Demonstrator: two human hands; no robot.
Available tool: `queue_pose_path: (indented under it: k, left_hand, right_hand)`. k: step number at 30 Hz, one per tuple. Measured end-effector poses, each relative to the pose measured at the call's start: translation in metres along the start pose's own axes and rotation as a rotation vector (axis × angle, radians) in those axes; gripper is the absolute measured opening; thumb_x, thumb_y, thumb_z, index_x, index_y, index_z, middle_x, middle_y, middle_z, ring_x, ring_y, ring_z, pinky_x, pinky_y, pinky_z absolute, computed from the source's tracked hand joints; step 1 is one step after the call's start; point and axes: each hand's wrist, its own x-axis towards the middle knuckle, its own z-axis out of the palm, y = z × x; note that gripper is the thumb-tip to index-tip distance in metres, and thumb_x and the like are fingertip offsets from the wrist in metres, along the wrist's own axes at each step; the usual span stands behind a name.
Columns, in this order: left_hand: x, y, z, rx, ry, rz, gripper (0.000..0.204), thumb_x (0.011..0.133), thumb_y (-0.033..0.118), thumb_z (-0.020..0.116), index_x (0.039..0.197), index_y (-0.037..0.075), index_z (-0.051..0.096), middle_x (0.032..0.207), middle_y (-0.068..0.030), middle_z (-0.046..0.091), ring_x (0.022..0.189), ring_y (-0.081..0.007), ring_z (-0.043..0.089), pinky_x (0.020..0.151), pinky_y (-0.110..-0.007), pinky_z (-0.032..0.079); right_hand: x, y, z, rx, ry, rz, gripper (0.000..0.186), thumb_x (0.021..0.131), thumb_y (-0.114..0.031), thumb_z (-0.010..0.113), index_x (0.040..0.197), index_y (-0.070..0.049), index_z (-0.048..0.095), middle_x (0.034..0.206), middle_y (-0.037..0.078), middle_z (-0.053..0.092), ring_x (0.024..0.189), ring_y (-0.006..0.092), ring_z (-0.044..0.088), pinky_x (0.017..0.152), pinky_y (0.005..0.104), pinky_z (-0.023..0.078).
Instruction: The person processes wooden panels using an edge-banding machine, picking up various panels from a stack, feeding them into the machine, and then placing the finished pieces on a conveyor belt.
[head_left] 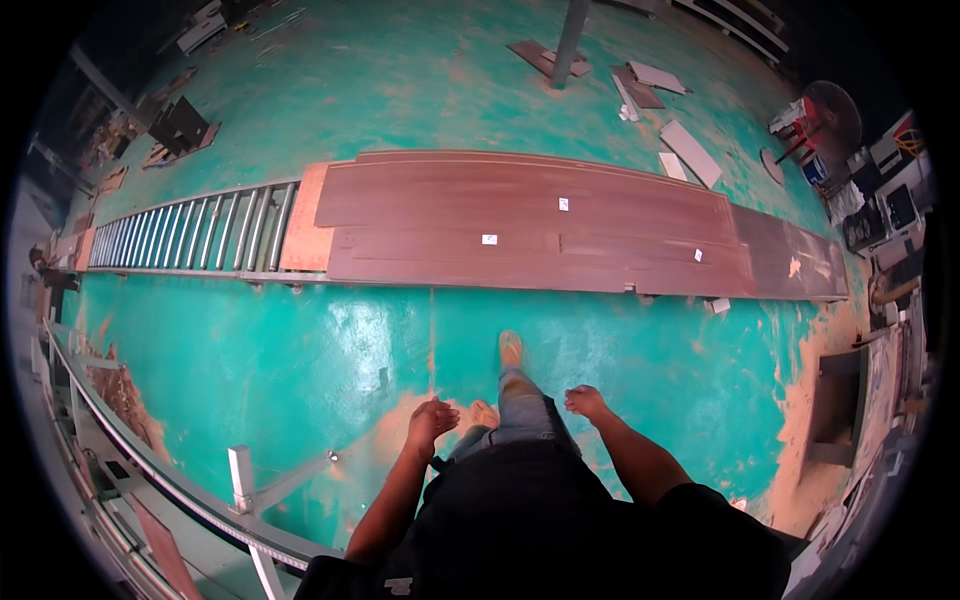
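My left hand point(432, 422) hangs in the air beside my left leg, fingers loosely bent and nothing seen in it. On the other side of my legs, my right hand point(586, 402) is also free, its fingers loosely bent toward the middle. Neither hand touches anything. Ahead of me, several long brown boards point(430, 215) lie stacked on a low roller conveyor point(190, 235), with small white labels on the top surface. A gap of green floor lies between my hands and the boards.
A metal rail machine point(180, 495) with an upright post point(241, 478) is close on my left. Sawdust lies on the green floor point(250, 360). Beyond the conveyor are a grey column point(570, 45), loose board pieces point(690, 152) and a round fan point(832, 115). A dark panel point(838, 405) stands at right.
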Motion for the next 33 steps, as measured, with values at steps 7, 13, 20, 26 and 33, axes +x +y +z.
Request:
queue_pose_path:
  k: [7,13,20,26,33]
  left_hand:
    - [0.078,0.024,-0.020,-0.104,0.224,-0.200,0.038,0.105,0.036,0.055,0.109,-0.001,0.063,0.099,-0.0184,0.073,0.088,-0.0305,0.072,0.083,-0.043,0.060]
    - [0.178,0.089,-0.017,-0.018,0.374,-0.209,0.039,0.107,0.037,0.051,0.113,0.001,0.062,0.102,-0.0155,0.072,0.092,-0.0275,0.071,0.086,-0.044,0.057]
    - [0.382,0.144,-0.045,-0.153,0.366,-0.208,0.047,0.106,0.041,0.053,0.121,-0.003,0.058,0.108,-0.0188,0.071,0.097,-0.0298,0.071,0.092,-0.042,0.058]
    - [0.517,0.127,-0.055,-0.326,0.372,-0.344,0.043,0.107,0.036,0.053,0.126,-0.002,0.056,0.113,-0.0185,0.071,0.102,-0.0282,0.070,0.092,-0.040,0.058]
    - [0.572,0.094,-0.079,-0.442,0.413,-0.436,0.043,0.101,0.045,0.059,0.119,0.006,0.059,0.104,-0.0098,0.070,0.099,-0.0237,0.069,0.087,-0.040,0.057]
  right_hand:
    - [0.170,-0.125,0.038,-0.498,-0.051,-0.124,0.034,0.090,-0.038,0.072,0.101,-0.007,0.073,0.095,0.012,0.076,0.083,0.0235,0.074,0.078,0.0377,0.057]
    - [0.301,-0.269,0.098,-1.029,-0.099,-0.297,0.032,0.088,-0.041,0.071,0.101,-0.011,0.074,0.104,0.013,0.075,0.104,0.0328,0.070,0.092,0.0454,0.055]
    - [0.452,-0.386,0.205,-1.133,-0.046,-0.732,0.063,0.082,-0.029,0.076,0.136,-0.005,0.055,0.142,0.015,0.054,0.133,0.0336,0.051,0.109,0.0451,0.045]
    - [0.509,-0.416,0.277,-1.041,0.024,-0.941,0.086,0.079,-0.027,0.080,0.154,-0.010,0.041,0.149,0.013,0.044,0.136,0.0345,0.043,0.112,0.0489,0.037]
    - [0.505,-0.403,0.298,-1.028,0.055,-0.894,0.081,0.078,-0.031,0.080,0.148,-0.009,0.046,0.146,0.012,0.046,0.135,0.0339,0.043,0.113,0.0473,0.035]
